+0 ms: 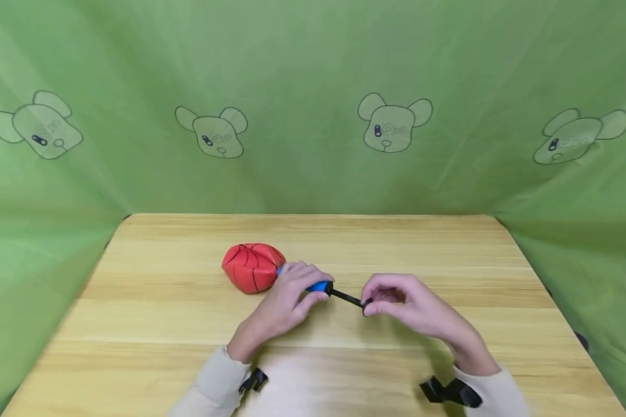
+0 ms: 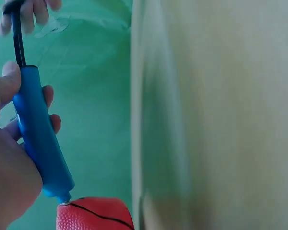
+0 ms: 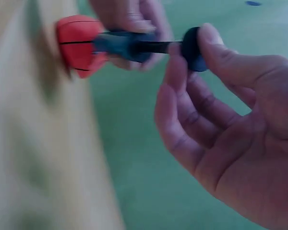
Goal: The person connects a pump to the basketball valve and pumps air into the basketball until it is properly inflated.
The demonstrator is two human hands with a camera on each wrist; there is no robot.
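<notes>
A crumpled, partly deflated red ball (image 1: 250, 269) with black lines lies on the wooden table, left of my hands. My left hand (image 1: 287, 301) grips the blue barrel of a hand pump (image 2: 41, 129), whose tip meets the ball in the left wrist view. From the barrel's other end a black rod (image 1: 346, 297) sticks out toward the right. My right hand (image 1: 412, 304) pinches the round black handle (image 3: 194, 49) at the rod's end between thumb and fingers. Part of the barrel is hidden under my left fingers in the head view.
The light wooden table (image 1: 162, 313) reaches back to a green curtain (image 1: 302, 58) printed with bear-like heads, which also hangs at both sides. Black straps with mounts (image 1: 451, 392) sit at both sleeve cuffs.
</notes>
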